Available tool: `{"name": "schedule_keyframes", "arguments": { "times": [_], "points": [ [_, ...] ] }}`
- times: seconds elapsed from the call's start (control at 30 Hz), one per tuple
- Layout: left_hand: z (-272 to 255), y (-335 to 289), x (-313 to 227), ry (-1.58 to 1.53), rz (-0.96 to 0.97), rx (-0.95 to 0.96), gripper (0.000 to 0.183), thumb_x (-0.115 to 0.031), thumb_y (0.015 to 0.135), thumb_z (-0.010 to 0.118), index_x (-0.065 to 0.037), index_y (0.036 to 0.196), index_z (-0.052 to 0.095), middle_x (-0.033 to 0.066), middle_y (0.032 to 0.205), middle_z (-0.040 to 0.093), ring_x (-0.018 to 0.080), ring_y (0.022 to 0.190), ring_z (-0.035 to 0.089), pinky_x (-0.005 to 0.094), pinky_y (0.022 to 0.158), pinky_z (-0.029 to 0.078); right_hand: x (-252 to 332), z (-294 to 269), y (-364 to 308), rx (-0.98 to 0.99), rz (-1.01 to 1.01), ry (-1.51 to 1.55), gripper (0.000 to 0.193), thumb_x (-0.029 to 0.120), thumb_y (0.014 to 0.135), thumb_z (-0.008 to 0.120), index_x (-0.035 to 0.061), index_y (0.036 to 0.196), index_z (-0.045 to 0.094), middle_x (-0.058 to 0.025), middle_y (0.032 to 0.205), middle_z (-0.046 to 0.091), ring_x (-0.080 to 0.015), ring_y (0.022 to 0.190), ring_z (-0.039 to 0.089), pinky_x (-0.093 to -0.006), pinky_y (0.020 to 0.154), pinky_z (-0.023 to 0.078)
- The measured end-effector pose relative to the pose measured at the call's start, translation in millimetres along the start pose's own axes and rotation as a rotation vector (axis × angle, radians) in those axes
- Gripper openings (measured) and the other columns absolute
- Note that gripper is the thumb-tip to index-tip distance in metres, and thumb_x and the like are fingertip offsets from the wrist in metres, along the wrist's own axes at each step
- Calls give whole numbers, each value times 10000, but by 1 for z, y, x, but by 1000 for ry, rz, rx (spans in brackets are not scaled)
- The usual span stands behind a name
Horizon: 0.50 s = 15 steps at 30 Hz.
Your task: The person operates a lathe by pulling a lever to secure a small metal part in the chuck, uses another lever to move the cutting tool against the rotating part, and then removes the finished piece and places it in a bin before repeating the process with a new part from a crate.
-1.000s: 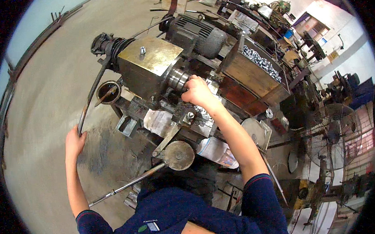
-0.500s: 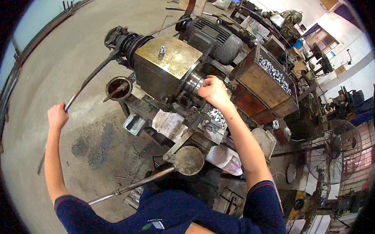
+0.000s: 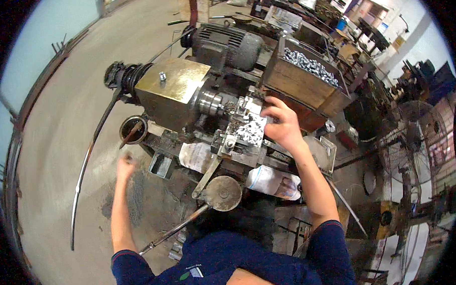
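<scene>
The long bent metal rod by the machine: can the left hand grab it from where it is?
Probably yes. The left hand hangs blurred just beside the long bent rod, with only bare floor between them; nothing blocks the way.

The scene is bright and evenly lit, with daylight that seems to come from the far right, where the white walls look washed out. The brass-coloured housing (image 3: 173,84) on the machine gives a soft glare on its top face. Shadows are weak; only a dark zone lies under the machine, near the person. The left hand (image 3: 124,167) is blurred by motion, so its fingers cannot be told apart, while the right hand (image 3: 282,125) is sharp. The picture is round with a black rim, and straight lines bend strongly near the edges: the long rod (image 3: 88,162) at left looks curved. Far things at the right edge are small and soft.
</scene>
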<state>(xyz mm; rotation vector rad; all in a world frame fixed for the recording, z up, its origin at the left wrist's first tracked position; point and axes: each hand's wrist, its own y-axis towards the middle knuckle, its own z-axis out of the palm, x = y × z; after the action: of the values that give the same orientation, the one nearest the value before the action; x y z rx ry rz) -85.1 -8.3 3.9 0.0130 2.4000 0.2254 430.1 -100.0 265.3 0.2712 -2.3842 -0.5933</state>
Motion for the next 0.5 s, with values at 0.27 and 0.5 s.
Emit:
{"name": "schedule_keyframes", "arguments": {
  "times": [0.27,0.5],
  "points": [
    [79,11,-29,850,339,513,437,-147,665,656,-208,1089,573,82,900,637,278,836,621,408,690,487,-74,-112,-170,-41,522,-181,269,54,559,578,6,818,637,-148,1009,603,-268,854,608,-312,765,473],
    [69,9,-20,698,238,471,358,-164,675,637,-175,1031,594,109,910,614,304,847,604,403,697,491,-154,-176,-337,-95,759,-908,439,158,582,627,32,1003,609,-161,1041,593,-296,945,580,-362,859,446]
  ]
}}
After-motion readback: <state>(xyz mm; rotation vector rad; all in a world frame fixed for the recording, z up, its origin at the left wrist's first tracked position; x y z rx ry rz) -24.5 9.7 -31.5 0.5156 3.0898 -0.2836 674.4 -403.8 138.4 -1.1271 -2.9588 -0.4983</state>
